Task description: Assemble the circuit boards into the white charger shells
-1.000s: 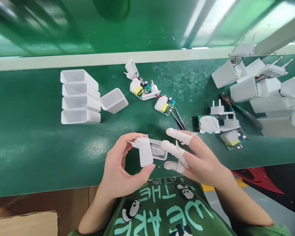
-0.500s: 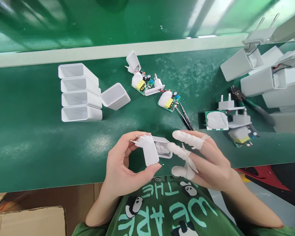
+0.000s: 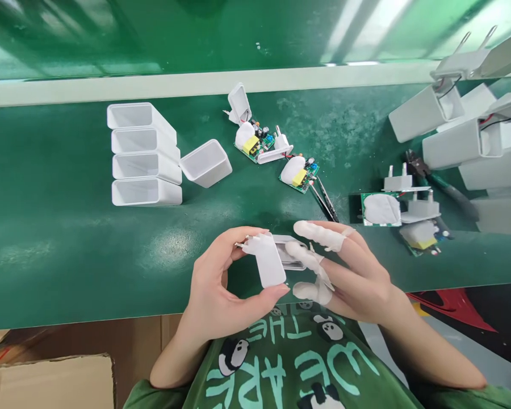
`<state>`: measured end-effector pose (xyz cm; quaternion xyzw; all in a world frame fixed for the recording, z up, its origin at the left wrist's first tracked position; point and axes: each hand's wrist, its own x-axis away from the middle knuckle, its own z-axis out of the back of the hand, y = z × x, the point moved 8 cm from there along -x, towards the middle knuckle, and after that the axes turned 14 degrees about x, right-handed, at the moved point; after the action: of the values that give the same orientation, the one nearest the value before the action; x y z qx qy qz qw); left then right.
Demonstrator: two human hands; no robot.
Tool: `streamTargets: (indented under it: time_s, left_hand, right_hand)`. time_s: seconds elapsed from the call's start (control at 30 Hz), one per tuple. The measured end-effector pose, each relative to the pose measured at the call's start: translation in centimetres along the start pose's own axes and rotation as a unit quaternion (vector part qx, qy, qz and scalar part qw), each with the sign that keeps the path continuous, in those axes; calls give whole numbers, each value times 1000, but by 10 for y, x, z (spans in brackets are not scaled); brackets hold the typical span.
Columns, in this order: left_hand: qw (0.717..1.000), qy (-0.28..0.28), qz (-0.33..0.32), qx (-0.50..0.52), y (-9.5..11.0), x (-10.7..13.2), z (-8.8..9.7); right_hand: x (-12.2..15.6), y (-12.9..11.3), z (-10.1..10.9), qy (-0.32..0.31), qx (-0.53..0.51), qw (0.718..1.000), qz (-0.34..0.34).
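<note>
My left hand point(image 3: 221, 284) pinches a white plug cover point(image 3: 267, 258) with two metal pins pointing left, thumb below and fingers above. My right hand point(image 3: 344, 272), with white finger cots on three fingers, holds a white charger housing point(image 3: 290, 251) against the cover's right side. Both hands hover over the near edge of the green table point(image 3: 68, 238).
Several empty white housings point(image 3: 142, 153) are stacked at the left, one more point(image 3: 206, 163) beside them. Circuit boards with plug parts point(image 3: 259, 145) point(image 3: 300, 173) lie mid-table, tweezers point(image 3: 326, 200) close by, more boards point(image 3: 402, 216) and assembled housings point(image 3: 460, 125) at the right. A cardboard box point(image 3: 46, 380) sits below left.
The two hands have kept hold of the plug cover and housing, and the housing sits slightly closer against the cover. The view has shifted a little.
</note>
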<state>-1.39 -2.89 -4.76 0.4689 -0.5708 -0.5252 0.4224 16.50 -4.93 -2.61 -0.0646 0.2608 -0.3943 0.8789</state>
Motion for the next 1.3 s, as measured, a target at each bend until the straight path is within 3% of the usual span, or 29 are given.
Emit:
streamTargets:
  time_s: [0.13,0.2,0.27,0.37,0.6,0.73,0.97,1.03,1.2,1.3]
  left_hand:
    - [1000,-2,0,-3,0,0,0]
    - [1000,0,3,-5,-1,1,0]
    - [1000,1,7,-4,-2,2,0]
    - [1000,1,7,-1,-2,2,0]
    - [1000,0,16,10,-3,1,0]
    - [1000,3,12,11,-2,0,0]
    - [1000,-3,17,18,-1,0,0]
    - [1000,1,18,17,-1,-1,0]
    - [1000,19,14,2,-1,0,1]
    - [1000,24,2,-8,0,1,2]
  right_hand:
    - [-6,1,-4,-27,-54,998,-7]
    - [-8,7,0,-32,-121,991,-46]
    - [-7,17,12,-1,-169,980,-101]
    - [-2,23,28,46,-136,980,-135]
    - [-3,0,9,-21,-54,998,-33]
    - [-7,0,4,-53,8,998,-32]
    - [-3,6,10,-37,-80,996,-31]
    - [-4,2,8,-42,-46,998,-18]
    - [-9,-8,-9,-136,64,989,-5]
    - [-9,-8,-10,-144,78,987,2]
